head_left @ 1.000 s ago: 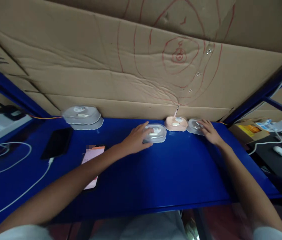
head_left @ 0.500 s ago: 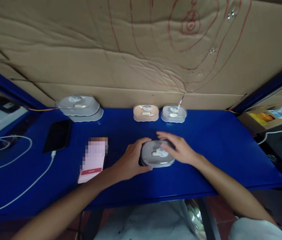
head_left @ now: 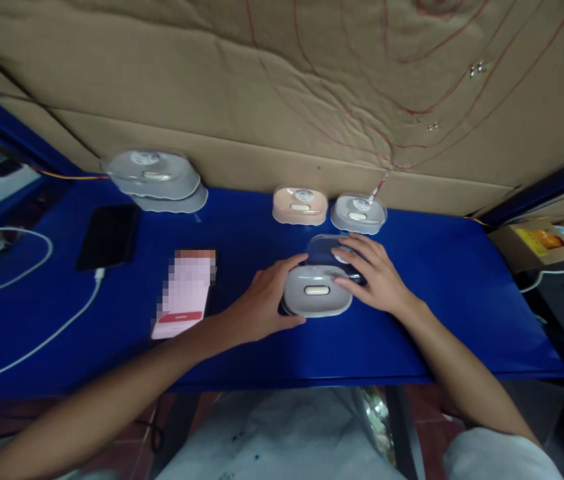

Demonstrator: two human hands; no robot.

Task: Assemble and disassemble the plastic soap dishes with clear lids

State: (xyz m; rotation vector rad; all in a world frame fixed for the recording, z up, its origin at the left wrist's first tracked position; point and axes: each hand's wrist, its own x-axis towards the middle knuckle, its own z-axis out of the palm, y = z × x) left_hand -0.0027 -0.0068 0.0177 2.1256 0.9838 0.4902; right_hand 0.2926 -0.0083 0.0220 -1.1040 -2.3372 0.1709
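A grey oval case (head_left: 318, 305) with a cream oblong piece in its top is on the blue table, its top uncovered. My left hand (head_left: 267, 297) wraps round its left side, thumb and fingers closed on it. Just behind the case is a clear plastic lid (head_left: 319, 248) with a round white sticker. My right hand (head_left: 375, 273) grips this lid with its fingers over the right part, thumb near the case's right edge. The lid's right side is hidden under those fingers.
Behind stand a peach case (head_left: 299, 212) and another grey case (head_left: 357, 219), both with clear lids. Stacked grey cases (head_left: 157, 177) are at the back left. A lit phone (head_left: 187, 293) and a dark phone (head_left: 109, 237) on a white cable lie left. Cardboard (head_left: 212, 100) walls the back.
The clear lid has come off the grey case and moved back from it with my right hand. My left hand still holds the case. The camera view has tilted.
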